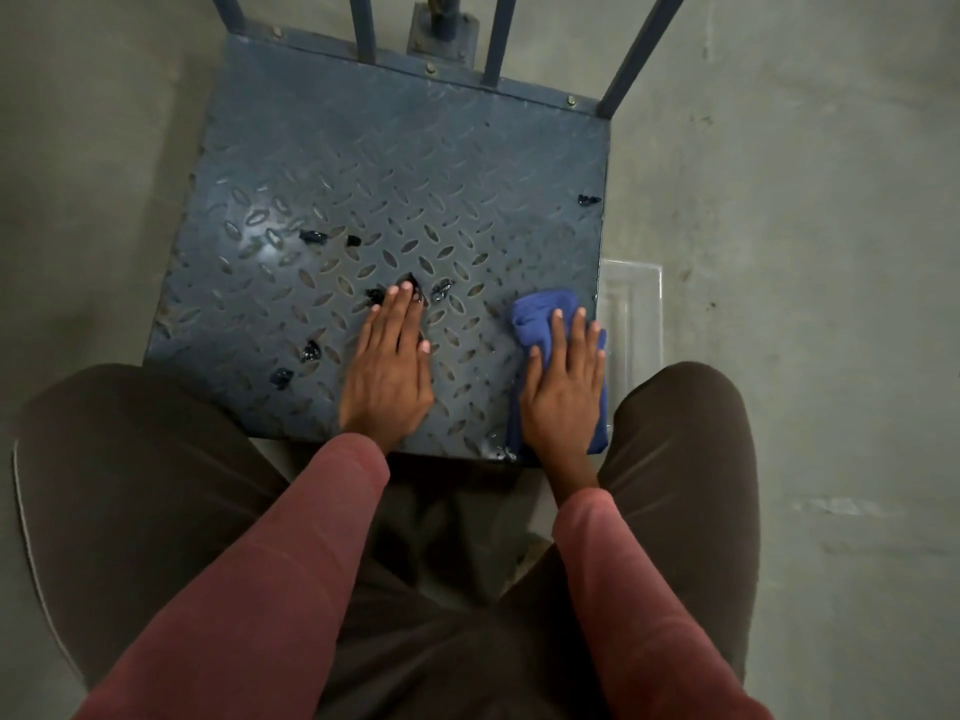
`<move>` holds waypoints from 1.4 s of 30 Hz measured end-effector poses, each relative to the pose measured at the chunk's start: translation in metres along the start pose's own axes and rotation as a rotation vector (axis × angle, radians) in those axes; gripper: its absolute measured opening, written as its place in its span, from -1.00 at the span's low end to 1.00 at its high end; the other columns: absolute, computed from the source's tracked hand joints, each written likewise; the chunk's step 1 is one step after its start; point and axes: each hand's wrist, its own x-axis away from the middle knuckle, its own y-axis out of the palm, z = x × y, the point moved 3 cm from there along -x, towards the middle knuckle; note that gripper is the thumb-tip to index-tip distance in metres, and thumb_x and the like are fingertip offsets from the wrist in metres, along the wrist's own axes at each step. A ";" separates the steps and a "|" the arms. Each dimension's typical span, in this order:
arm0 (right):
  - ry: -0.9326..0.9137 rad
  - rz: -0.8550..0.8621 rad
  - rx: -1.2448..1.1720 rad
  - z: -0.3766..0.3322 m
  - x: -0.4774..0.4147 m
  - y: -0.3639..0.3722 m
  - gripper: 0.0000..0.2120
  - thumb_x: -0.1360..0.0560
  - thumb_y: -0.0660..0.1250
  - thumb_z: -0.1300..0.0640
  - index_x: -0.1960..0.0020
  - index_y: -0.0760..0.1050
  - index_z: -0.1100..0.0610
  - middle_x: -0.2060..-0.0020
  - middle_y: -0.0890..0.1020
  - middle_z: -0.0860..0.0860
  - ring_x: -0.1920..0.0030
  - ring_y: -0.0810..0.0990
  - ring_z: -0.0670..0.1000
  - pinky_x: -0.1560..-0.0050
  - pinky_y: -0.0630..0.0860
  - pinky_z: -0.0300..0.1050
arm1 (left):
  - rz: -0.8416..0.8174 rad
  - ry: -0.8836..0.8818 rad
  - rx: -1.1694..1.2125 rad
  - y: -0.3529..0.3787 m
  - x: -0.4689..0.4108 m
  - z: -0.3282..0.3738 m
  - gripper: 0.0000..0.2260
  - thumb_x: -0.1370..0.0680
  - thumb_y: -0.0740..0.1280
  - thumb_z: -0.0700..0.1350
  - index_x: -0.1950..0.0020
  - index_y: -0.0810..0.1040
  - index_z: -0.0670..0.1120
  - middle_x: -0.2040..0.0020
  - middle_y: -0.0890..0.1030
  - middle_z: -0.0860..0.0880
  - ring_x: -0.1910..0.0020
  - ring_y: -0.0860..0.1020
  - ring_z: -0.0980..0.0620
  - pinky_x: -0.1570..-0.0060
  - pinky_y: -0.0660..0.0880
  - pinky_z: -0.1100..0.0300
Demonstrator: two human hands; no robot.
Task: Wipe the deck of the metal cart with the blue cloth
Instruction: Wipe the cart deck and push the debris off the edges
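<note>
- One soft, folded blue cloth [540,309] lies on the near right corner of the bumpy grey-blue metal cart deck [405,163].
- The right hand [563,387] presses flat on the cloth, fingers straight.
- The left hand [387,371] lies flat on the deck's near middle, holding nothing.
- About eight shiny black bits [311,236] dot the deck.
- Four blue metal bars [363,23] stand at its far edge.

Deck [415,174]: grey-blue, raised diamond tread all over.
Cloth [540,309]: bright blue, under the right hand [563,387].
Blobs [311,350]: glossy black, around the left hand [387,371].
Sleeves [291,563]: dusty red.
Floor [779,200]: pale grey.
</note>
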 end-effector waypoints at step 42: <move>0.161 0.089 -0.048 -0.020 -0.151 0.014 -0.47 -0.70 0.02 0.00 -0.62 0.13 0.16 -0.61 0.14 0.20 -0.61 0.10 0.21 -0.60 0.08 0.13 | 0.080 -0.126 -0.045 0.009 -0.051 0.009 -0.48 -0.71 0.09 -0.08 -0.66 0.15 -0.23 -0.69 0.13 -0.16 -0.69 0.03 -0.10 -0.66 0.04 -0.08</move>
